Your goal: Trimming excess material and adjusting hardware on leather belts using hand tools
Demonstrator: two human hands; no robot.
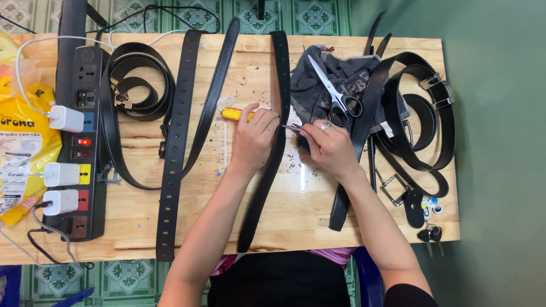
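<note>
At centre frame the left hand (253,139) pressed the belt (273,153) flat while the right hand's (330,149) fingers pinched a small metal tool (291,128), which I judged could slip toward the left fingers.

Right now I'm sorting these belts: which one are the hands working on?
The straight black belt down the table's middle: left hand pins it, right hand touches a small tool to its edge.

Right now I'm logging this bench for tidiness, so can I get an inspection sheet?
Surface: wooden table, speckled with dark bits.
Job's things: black belt under left hand; right hand holds a small metal tool to it.
Clutter: scissors on grey cloth, other belts, keys, yellow bag.
Grippers: both hands closed on work.
Cables: power strip, white chargers.
Surroundings: tiled floor.
</note>
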